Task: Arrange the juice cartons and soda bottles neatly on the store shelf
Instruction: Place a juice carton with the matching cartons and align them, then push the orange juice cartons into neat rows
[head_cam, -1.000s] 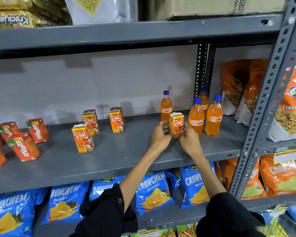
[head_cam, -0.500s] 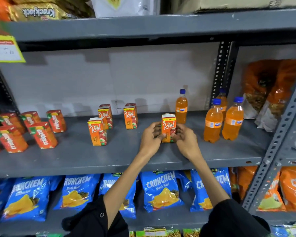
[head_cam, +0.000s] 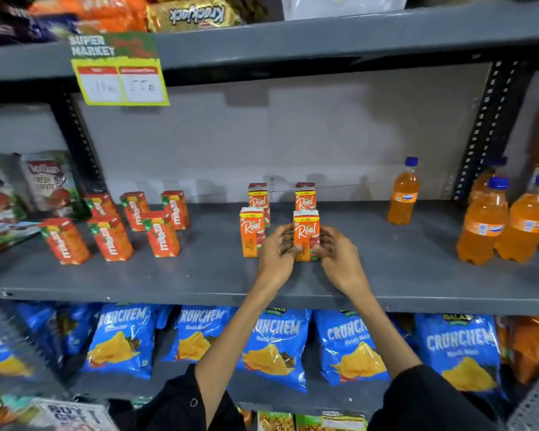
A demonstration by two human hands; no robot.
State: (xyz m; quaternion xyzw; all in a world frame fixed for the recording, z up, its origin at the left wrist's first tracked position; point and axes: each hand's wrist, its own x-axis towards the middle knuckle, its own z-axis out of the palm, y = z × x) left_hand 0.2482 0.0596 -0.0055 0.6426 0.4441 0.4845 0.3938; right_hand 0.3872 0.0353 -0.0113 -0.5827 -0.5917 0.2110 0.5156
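Note:
An orange Real juice carton (head_cam: 306, 234) stands upright on the grey shelf (head_cam: 199, 275), gripped on its sides by my left hand (head_cam: 276, 255) and my right hand (head_cam: 338, 256). Just left of it stands another Real carton (head_cam: 251, 231); two more Real cartons (head_cam: 258, 197) (head_cam: 305, 196) stand behind in a row. Several red Maaza cartons (head_cam: 161, 233) are grouped further left. One orange soda bottle (head_cam: 403, 192) stands alone at the back right; three more soda bottles (head_cam: 483, 225) cluster at the far right.
A yellow price tag (head_cam: 119, 79) hangs from the upper shelf edge. Blue Crunchem snack bags (head_cam: 274, 346) fill the shelf below. Tomato sauce pouches (head_cam: 47, 181) lean at the far left. A perforated upright post (head_cam: 486, 126) borders the bay on the right.
Both hands have carried the Real carton leftward from beside the soda bottles to a spot next to the other Real cartons. The view has shifted left too.

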